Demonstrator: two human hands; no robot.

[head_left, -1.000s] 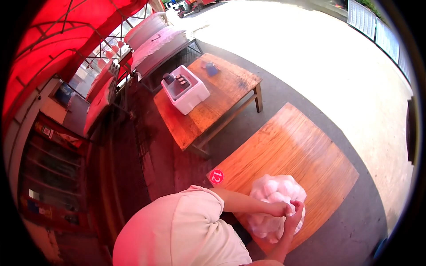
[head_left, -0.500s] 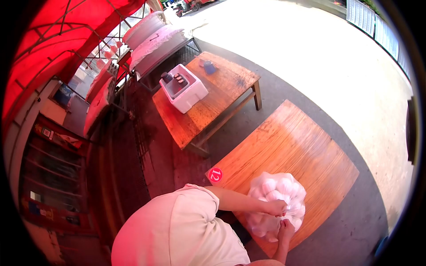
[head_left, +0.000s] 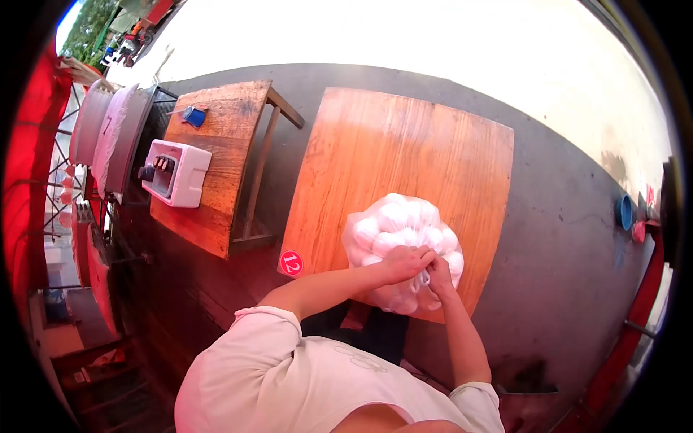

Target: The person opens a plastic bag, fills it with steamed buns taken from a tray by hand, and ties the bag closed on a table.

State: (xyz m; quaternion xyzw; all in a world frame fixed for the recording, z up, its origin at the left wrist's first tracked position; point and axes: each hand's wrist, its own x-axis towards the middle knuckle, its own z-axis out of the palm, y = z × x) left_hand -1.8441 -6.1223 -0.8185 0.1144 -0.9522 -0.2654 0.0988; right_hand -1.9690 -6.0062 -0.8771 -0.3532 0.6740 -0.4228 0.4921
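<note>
A clear plastic bag [head_left: 367, 249] packed with white round pieces [head_left: 393, 215] rests on the wooden table [head_left: 361, 151]. Whether the pieces are buns, garlic or something else I cannot make out. At the bag's gathered top, my left hand [head_left: 406, 264] is closed on the twisted plastic. My right hand [head_left: 439, 274] pinches the same gathered part, close against the left. A short loop of plastic [head_left: 424, 280] shows just below the fingers. The fingertips partly hide each other and the bag's neck.
A round red number 12 sticker [head_left: 291, 263] marks the table's near left corner. On a second wooden table [head_left: 216, 119] to the left stand a white foam box [head_left: 193, 173] with dark items and a blue container [head_left: 193, 117]. A blue bucket [head_left: 624, 212] is at far right.
The view has swung right, so the table and bag now sit nearer the middle. Both hands stay at the bag's top and have drawn closer together, with a plastic loop now visible.
</note>
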